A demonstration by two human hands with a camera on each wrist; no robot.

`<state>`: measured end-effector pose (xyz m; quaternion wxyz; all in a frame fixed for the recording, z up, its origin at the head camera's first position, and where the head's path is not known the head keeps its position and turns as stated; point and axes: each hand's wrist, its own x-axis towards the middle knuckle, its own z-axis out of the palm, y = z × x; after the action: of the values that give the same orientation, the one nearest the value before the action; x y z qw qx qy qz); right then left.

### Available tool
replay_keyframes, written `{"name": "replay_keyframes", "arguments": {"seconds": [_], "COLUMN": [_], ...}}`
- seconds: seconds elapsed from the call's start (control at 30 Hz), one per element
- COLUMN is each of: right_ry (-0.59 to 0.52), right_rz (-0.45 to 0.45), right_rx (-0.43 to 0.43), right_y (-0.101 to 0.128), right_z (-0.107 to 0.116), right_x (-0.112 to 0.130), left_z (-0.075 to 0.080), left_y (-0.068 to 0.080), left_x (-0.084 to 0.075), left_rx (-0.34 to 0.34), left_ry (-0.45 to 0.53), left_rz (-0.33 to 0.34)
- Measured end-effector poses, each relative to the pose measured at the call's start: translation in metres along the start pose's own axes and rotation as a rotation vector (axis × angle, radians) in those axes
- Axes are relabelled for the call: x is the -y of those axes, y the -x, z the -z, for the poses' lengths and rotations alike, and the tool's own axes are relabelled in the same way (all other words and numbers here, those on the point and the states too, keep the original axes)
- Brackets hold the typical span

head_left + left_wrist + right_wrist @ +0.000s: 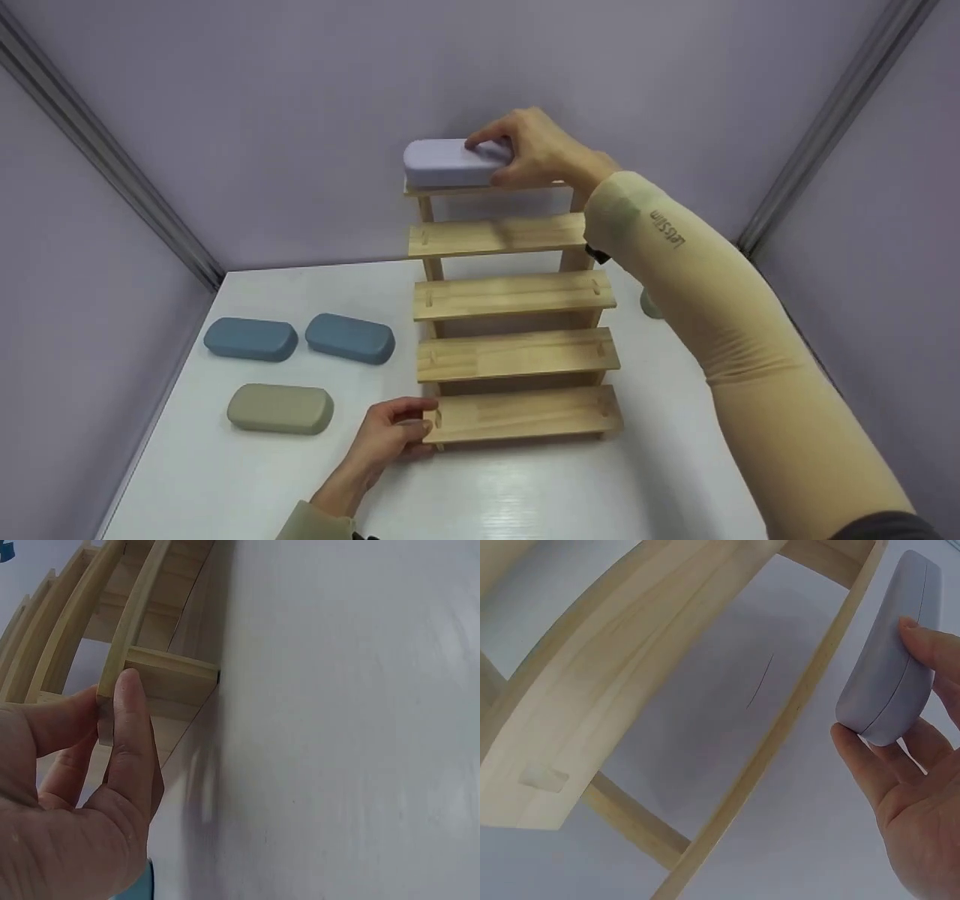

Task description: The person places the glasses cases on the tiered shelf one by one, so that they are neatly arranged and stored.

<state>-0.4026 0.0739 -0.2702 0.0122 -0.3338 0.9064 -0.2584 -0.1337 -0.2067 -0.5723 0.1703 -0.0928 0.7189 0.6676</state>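
My right hand (536,146) grips the purple case (442,161) by its right end, fingers and thumb curled round it. I have it up at the top shelf (450,192) of the wooden rack (517,294), lying lengthwise over the left and middle of that shelf. My right wrist view shows a gap beside the rail, so I cannot tell whether the case touches the wood. My left hand (386,435) pinches the left end of the lowest shelf (525,414) between thumb and fingers (I take that to be for steadying the rack).

As I judge it, I am early in the work. The purple case is the only one at the rack and I have not let go of it, so even this placing is not finished. I see no case on the four lower shelves.

Left of the rack, on the white worktop (352,285), lie one blue case (250,339), a second blue case (350,339) just beside it, and nearer me a green case (280,409), all flat and untouched. A greenish object (649,306) shows past my right arm, right of the rack; too much of it is hidden to say what it is. If all the cases belong on the rack, at least those three are left.
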Motion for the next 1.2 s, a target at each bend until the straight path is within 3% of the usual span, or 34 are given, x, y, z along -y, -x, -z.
{"name": "replay_keyframes", "arguments": {"seconds": [0.63,0.87,1.2], "right_ry": [-0.051,-0.007,-0.014], "right_rz": [-0.049,-0.032,-0.095], "right_rx": [0.048,0.058,0.072], "right_y": [-0.01,-0.011,0.001], "right_z": [-0.009,-0.011,0.004], "right_x": [-0.007,-0.007,-0.005], "left_z": [-0.003,-0.001,-0.002], "left_y": [0.002,0.004,0.004], "left_x": [0.002,0.002,0.002], "left_rx": [0.006,0.038,0.038], "left_ry": [-0.029,0.013,-0.002], "left_rz": [-0.021,-0.023,-0.032]}}
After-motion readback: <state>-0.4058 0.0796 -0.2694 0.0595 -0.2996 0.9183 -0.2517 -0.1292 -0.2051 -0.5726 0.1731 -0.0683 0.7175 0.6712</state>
